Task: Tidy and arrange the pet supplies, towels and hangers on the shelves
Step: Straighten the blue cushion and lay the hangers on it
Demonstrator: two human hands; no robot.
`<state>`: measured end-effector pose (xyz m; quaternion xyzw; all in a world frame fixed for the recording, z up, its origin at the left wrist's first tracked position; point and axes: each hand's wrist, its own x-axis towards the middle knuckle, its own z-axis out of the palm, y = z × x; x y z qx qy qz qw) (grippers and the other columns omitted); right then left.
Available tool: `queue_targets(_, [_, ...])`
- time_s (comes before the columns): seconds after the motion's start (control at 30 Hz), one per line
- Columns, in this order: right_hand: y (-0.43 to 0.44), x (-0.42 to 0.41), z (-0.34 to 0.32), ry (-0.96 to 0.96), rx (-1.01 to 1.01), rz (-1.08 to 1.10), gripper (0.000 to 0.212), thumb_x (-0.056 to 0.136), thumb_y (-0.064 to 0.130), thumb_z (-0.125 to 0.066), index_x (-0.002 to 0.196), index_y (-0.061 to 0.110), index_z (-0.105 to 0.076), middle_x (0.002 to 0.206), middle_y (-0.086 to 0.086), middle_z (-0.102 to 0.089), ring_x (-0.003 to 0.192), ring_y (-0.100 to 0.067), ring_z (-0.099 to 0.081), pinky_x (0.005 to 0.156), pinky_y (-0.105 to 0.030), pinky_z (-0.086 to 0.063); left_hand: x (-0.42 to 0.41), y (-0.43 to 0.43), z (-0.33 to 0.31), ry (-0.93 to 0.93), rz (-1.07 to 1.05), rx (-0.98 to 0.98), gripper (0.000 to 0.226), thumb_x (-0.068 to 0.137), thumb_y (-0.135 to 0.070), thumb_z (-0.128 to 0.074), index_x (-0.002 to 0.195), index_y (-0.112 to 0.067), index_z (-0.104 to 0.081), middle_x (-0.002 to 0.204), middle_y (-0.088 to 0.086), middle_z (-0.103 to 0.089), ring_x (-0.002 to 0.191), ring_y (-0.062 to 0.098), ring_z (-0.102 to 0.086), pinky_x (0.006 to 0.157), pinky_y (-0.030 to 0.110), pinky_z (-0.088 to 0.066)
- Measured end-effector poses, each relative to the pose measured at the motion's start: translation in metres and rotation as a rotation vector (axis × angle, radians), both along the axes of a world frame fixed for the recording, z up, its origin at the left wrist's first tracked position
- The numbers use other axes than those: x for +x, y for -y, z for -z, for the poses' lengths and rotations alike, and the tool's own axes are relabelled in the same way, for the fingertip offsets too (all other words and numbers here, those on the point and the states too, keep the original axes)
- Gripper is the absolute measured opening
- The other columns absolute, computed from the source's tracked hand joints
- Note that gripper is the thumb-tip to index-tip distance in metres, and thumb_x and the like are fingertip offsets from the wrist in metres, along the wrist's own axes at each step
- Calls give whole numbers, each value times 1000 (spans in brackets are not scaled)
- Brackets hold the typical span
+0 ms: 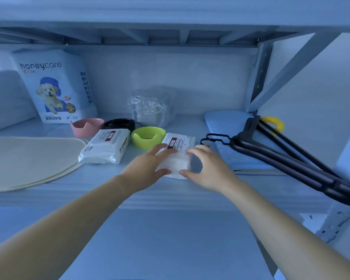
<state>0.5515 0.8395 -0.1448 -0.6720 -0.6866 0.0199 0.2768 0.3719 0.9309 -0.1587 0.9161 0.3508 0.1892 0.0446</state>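
Forearms, two, bare, reaching side by side over the shelf [170,197] edge: left grip [148,166] holds a small white wipes pack [178,156] with fingers over its top and thumb at its near edge; right grip [208,170] pinches the same pack's right side between thumb and forefinger. The pack sits front centre, just beside the green bowl [149,137]. Progress judged early: second wipes pack [105,147] askew, pink bowl [87,126] and black bowl [119,124] loosely grouped, black hangers [291,156] heaped on a blue dotted pad [226,126] and overhanging the front; only the honeycare pad bag [57,85], upright at back left, looks placed.
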Motion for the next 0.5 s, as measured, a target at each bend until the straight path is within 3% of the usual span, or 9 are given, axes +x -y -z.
queue_targets(0.17, [-17, 4, -1, 25, -27, -50, 73, 80, 48, -65, 141, 20, -35, 146, 9, -32, 133, -7, -29, 100, -16, -24, 12, -16, -1, 41, -2, -42, 56, 91, -33, -57, 141, -39, -32, 151, -16, -22, 109, 22, -57, 88, 29, -41])
queue_targets(0.37, [-29, 12, 2, -15, -26, -38, 77, 78, 44, -70, 141, 19, -34, 148, 6, -30, 134, -9, -30, 104, -19, -25, 20, -33, -3, 45, 33, -33, 58, 86, -36, -63, 138, -40, -37, 147, -13, -27, 110, 20, -57, 90, 28, -42])
queue_targets(0.5, [-33, 12, 4, -24, -67, -37, 86, 77, 45, -70, 147, 24, -24, 156, 8, -13, 141, -8, -19, 107, -21, -22, 18, -45, -6, 31, 70, -126, 70, 79, -42, -70, 137, -49, -31, 153, -14, -13, 131, 17, -40, 102, 32, -38])
